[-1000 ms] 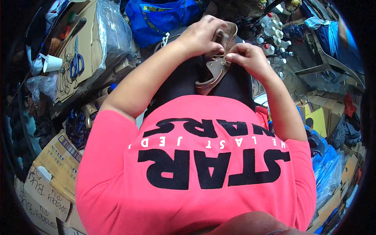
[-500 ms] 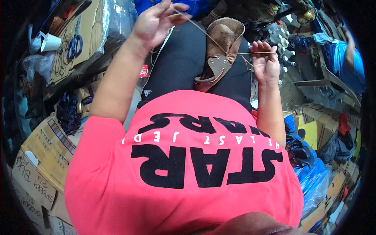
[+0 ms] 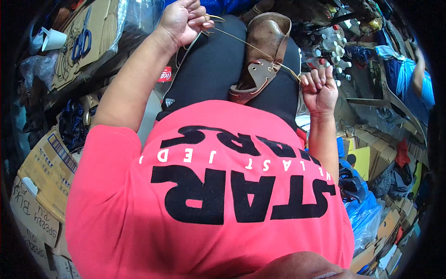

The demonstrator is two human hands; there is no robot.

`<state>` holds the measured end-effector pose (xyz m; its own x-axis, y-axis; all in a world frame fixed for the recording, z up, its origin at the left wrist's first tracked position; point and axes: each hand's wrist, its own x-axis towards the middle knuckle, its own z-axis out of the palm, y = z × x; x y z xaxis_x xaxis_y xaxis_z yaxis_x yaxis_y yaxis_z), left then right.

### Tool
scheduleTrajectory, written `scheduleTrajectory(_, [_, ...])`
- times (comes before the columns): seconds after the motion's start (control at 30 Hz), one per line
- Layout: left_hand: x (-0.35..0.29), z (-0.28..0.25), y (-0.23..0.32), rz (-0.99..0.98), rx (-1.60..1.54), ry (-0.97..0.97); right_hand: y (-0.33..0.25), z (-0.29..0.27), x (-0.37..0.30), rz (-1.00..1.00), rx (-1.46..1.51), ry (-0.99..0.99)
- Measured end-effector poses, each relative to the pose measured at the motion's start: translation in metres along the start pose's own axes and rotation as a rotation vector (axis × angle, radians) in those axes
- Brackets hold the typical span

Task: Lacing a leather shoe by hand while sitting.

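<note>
A brown leather moccasin-style shoe (image 3: 268, 41) rests between my thighs, with brass-coloured eyelets and a reddish lace along its collar. Thin tan thread (image 3: 239, 40) comes out of its seam near the eyelet flap and runs to both sides. My left hand (image 3: 185, 22), up beyond my left knee, is closed round one strand, and a loop of it sticks out past the fingers. To the right of the shoe my right hand (image 3: 319, 90) is curled shut on the other strand, which is short and taut. Neither hand touches the shoe.
Blue-handled scissors (image 3: 82, 44) lie on cardboard at the left, by a white cup (image 3: 54, 39). Several small bottles (image 3: 332, 46) stand right of my knee. Cardboard boxes (image 3: 51, 172) are at lower left. Another person's arm (image 3: 419, 69) shows at far right.
Both hands have gone from loosely spread fingers to closed fists on the thread. The right hand has dropped a little nearer to me, and the shoe's flap lies slightly differently.
</note>
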<state>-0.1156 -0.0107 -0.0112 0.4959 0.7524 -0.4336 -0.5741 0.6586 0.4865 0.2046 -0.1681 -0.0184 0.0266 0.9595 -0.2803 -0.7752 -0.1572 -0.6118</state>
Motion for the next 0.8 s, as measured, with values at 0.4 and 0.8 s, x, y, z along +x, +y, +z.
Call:
scheduleTrajectory(0.4, [-0.005, -0.028, -0.019, 0.163, -0.016, -0.068, 0.011, -0.012, 0.005, -0.068, -0.051, 0.132])
scheduleTrajectory(0.8, [-0.084, 0.067, -0.068, 0.445, 2.024, -0.183, -0.037, 0.102, 0.042, -0.162, -1.832, -0.157])
